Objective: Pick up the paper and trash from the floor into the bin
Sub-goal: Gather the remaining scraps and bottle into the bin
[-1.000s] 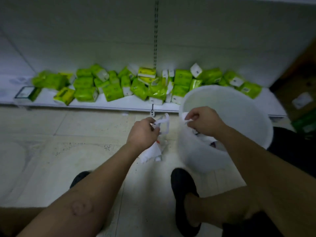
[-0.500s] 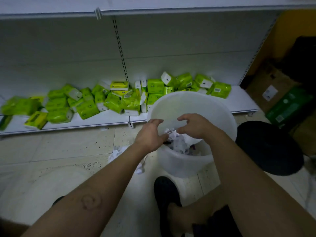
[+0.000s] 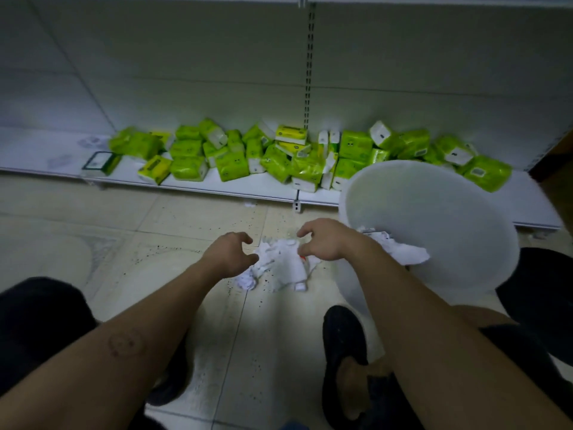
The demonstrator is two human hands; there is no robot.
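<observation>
Left hand (image 3: 231,255), right hand (image 3: 323,241) over floor paper (image 3: 283,268), bin (image 3: 449,209) contents blurred

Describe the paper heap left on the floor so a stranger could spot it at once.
Find the big white bin on the tiled floor, in front of the low shelf of green packs. Just left of it, between the left hand and the right hand, lies the crumpled white paper heap. Unlike the dumped paper inside the bin, it lies out on the tiles.

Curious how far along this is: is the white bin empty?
Not empty: crumpled paper lies inside the bin, at its left side; the rest looks bare.
</observation>
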